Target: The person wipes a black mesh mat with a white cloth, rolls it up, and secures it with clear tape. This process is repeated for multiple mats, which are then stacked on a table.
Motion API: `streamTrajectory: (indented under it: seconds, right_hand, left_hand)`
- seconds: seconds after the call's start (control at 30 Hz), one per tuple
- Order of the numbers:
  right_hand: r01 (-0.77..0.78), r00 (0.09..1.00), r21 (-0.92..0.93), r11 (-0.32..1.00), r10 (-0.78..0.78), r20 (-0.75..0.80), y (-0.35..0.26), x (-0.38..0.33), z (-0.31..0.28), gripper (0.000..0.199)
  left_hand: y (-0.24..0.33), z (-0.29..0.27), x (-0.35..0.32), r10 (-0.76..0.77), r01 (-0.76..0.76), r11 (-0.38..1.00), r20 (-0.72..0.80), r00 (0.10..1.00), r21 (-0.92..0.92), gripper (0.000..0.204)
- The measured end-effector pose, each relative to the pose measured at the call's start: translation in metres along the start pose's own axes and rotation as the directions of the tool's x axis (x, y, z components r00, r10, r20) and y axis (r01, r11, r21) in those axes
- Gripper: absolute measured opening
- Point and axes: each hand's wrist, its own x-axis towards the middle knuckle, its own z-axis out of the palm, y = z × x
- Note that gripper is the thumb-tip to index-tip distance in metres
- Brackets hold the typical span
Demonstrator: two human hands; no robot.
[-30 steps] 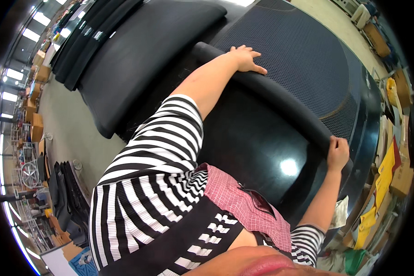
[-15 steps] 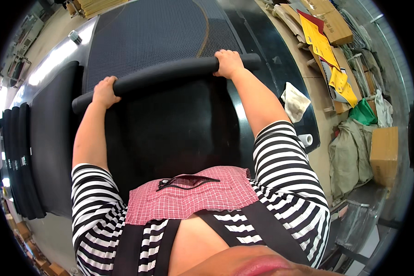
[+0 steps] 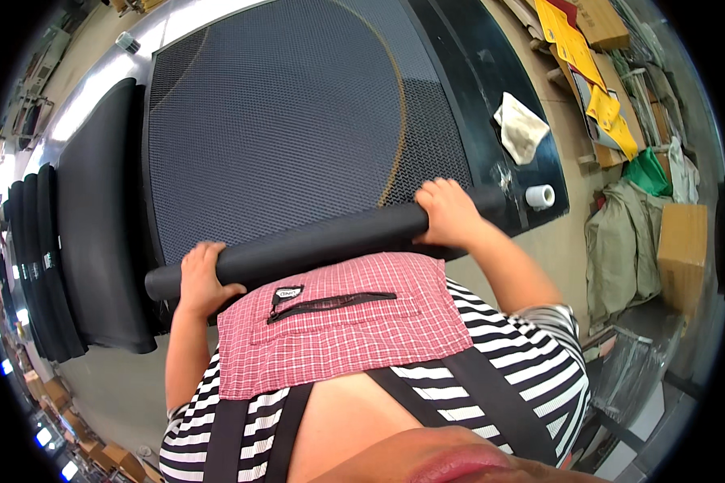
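Observation:
A long black roll (image 3: 322,241) of sheet material lies across the near edge of a table, close against my chest. My left hand (image 3: 204,278) grips it near its left end and my right hand (image 3: 449,211) grips it near its right end, fingers curled over the top. Beyond the roll, a dark honeycomb mesh bed (image 3: 298,121) spreads out, with a thin curved line marked on it. A red checked apron bib with a black clip covers my striped shirt below the roll.
A crumpled cloth (image 3: 521,126) and a small white tape roll (image 3: 540,196) lie on the black table rim at right. Stacked black sheets (image 3: 89,233) sit at left. Yellow card pieces (image 3: 588,72), a green bag and a cardboard box (image 3: 683,241) stand further right.
The black sheet that covered the bed is now wound into a tight roll pulled up to my chest, baring the mesh bed. My hands came nearer, and the view swung.

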Motion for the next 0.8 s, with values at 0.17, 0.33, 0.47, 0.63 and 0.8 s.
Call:
streamTrajectory:
  seconds: [0.17,0.33,0.47,0.63,0.8]
  right_hand:
    - [0.005,0.969,0.307,0.952,-0.080,0.233,0.034,0.052,-0.029,0.084]
    - [-0.045,0.994,0.479,0.877,-0.009,0.109,0.066,0.092,-0.032,0.075]
    - [-0.056,0.959,0.189,0.980,0.106,-0.262,0.038,0.095,-0.056,0.038]
    - [0.066,0.870,-0.022,0.998,-0.068,-0.488,0.001,0.062,-0.018,0.077]
    - [0.062,0.948,-0.058,0.996,-0.077,-0.308,0.020,0.105,-0.020,0.096]
  left_hand:
    - [-0.005,-0.001,0.033,0.225,-0.219,0.973,-0.086,0.971,0.077,0.096]
    - [0.047,0.007,0.059,0.239,-0.207,0.960,-0.169,0.956,0.187,0.089]
    - [0.027,-0.009,0.109,0.081,-0.081,0.997,-0.037,0.996,0.006,0.067]
    - [0.000,-0.024,0.188,0.092,-0.067,0.980,0.129,0.987,-0.186,0.062]
    - [-0.035,-0.028,0.202,-0.089,0.040,0.973,-0.210,0.974,-0.226,0.038]
